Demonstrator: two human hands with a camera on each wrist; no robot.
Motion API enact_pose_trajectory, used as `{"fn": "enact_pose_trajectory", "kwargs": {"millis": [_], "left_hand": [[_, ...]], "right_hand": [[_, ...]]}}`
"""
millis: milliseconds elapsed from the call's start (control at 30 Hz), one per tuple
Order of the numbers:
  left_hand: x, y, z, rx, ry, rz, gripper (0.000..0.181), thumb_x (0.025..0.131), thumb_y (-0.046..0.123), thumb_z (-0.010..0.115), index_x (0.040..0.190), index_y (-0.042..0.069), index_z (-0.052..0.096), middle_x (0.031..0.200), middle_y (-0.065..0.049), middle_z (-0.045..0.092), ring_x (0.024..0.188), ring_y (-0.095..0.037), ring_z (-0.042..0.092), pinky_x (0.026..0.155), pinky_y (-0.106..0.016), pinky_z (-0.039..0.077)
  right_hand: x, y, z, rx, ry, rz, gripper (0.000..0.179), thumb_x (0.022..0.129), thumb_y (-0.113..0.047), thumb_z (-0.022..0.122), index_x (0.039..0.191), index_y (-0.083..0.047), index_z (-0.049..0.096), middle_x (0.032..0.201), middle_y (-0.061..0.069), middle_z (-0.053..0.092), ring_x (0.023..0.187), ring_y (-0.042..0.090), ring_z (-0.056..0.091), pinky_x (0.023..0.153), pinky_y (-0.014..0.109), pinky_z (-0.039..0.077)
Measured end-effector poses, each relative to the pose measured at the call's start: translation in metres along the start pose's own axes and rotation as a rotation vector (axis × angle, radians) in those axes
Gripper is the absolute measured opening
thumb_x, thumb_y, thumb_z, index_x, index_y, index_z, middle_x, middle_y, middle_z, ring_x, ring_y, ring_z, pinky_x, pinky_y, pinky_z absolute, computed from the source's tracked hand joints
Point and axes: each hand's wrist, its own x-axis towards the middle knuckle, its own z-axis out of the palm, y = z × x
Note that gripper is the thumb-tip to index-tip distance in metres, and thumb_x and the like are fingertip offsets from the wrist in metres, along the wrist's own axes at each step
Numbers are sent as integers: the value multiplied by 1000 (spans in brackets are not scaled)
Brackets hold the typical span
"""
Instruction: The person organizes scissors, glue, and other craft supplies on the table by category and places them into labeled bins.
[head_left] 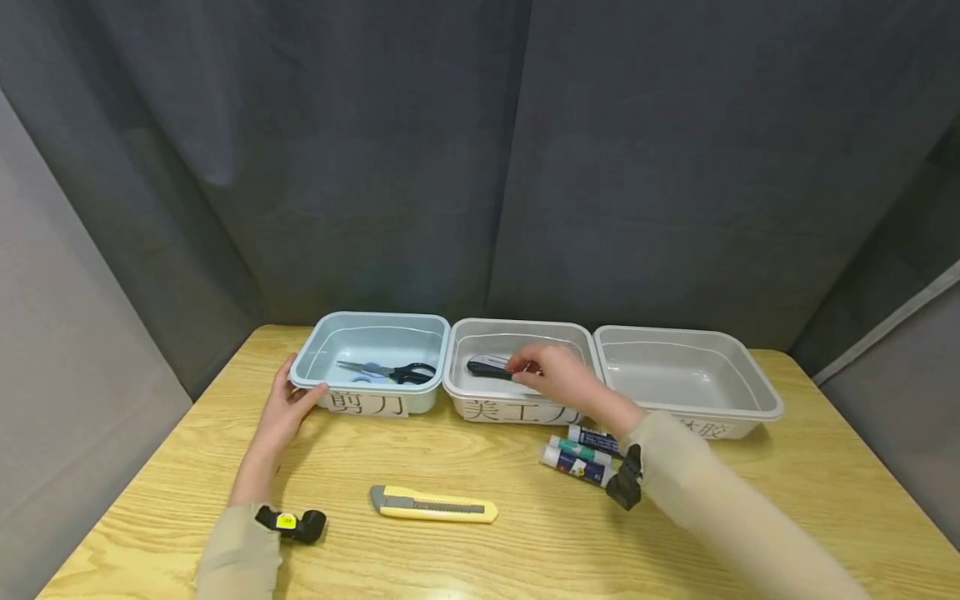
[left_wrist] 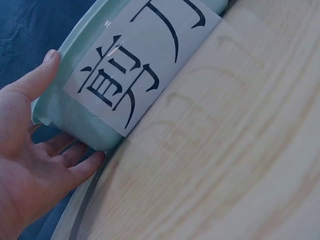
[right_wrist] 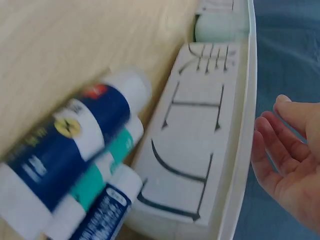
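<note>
My left hand (head_left: 285, 412) holds the near left corner of a light blue bin (head_left: 382, 320), its thumb (left_wrist: 42, 75) against the rim and its fingers around the end. Inside that bin lie black-handled scissors (head_left: 390, 372) and something with blue handles beneath them. Over the grey middle bin (head_left: 517, 325) reaches my right hand (head_left: 558, 379), fingers loosely bent beside a black utility knife (head_left: 489, 368). Nothing shows between those fingers (right_wrist: 272, 160) in the right wrist view; the bin wall hides the knife there. A yellow utility knife (head_left: 435, 505) lies on the table in front.
To the right stands another grey bin (head_left: 693, 335). Three glue sticks (head_left: 577, 465) lie side by side on the wooden table (head_left: 337, 458), before the middle and right bins. White paper labels (head_left: 367, 404) with Chinese characters are on the bin fronts. A dark curtain (head_left: 450, 167) hangs behind.
</note>
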Motion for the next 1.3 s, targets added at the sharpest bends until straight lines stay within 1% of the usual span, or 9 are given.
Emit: {"fn": "enact_pose_trajectory", "kwargs": {"millis": [133, 267, 433, 467, 533, 700, 967, 1133, 1300], "left_hand": [[2, -2, 0, 3, -3, 4, 88, 87, 34, 59, 147, 22, -4, 151, -15, 12, 133, -28, 27, 102, -23, 33], [4, -3, -1, 1, -4, 5, 88, 87, 35, 60, 147, 22, -3, 150, -15, 12, 132, -29, 27, 105, -29, 32], [5, -3, -3, -2, 0, -8, 89, 86, 35, 60, 147, 23, -3, 150, -16, 13, 132, -29, 28, 98, -20, 35], [5, -3, -3, -2, 1, -11, 89, 86, 35, 61, 147, 24, -3, 150, -16, 13, 131, -29, 28, 96, -17, 36], [5, -3, -4, 2, 3, -14, 89, 86, 35, 61, 147, 23, -3, 150, -16, 12, 132, -29, 27, 99, -21, 35], [6, 5, -6, 21, -15, -9, 89, 87, 31, 60, 147, 18, -5, 150, -19, 13, 131, -31, 27, 108, -42, 26], [5, 11, -10, 38, -33, -32, 92, 86, 32, 62, 147, 18, -6, 148, -23, 16, 130, -32, 27, 108, -45, 26], [4, 11, -11, 37, -28, -26, 95, 84, 34, 64, 147, 18, -5, 148, -23, 15, 130, -33, 26, 108, -42, 27], [3, 9, -9, 31, -28, -35, 95, 85, 35, 63, 147, 20, -7, 149, -22, 14, 130, -31, 27, 108, -42, 27]], "right_hand": [[-8, -8, 6, -5, -15, -42, 15, 85, -17, 64, 98, -12, 68, 89, -3, 65, 77, 8, 58, 68, 25, 50], [-12, -10, 11, -31, 35, -93, 14, 84, -17, 65, 97, -12, 68, 89, -3, 64, 78, 9, 58, 70, 28, 51], [-17, -18, 14, 3, 65, -127, 13, 83, -16, 66, 96, -13, 68, 89, -4, 65, 79, 9, 58, 70, 27, 51], [-18, -20, 15, 17, 49, -133, 13, 83, -15, 66, 96, -13, 68, 90, -3, 65, 79, 9, 58, 70, 26, 51], [-21, -24, 18, 37, 2, -144, 14, 84, -15, 65, 97, -13, 68, 92, -2, 65, 79, 8, 58, 69, 24, 50], [-26, -28, 31, 54, -126, -165, 16, 85, -18, 65, 100, -14, 66, 94, -2, 65, 80, 7, 57, 71, 24, 50], [-34, -41, 53, 65, -197, -235, 23, 81, -16, 68, 102, -7, 65, 91, 4, 64, 77, 13, 60, 66, 17, 49], [-40, -52, 66, 102, -295, -196, 35, 77, -26, 72, 106, -7, 63, 92, 2, 64, 77, 11, 59, 67, 14, 46], [-47, -57, 79, 48, -348, -187, 49, 70, -38, 77, 108, -11, 62, 88, -3, 60, 78, 6, 54, 70, 13, 44]]}}
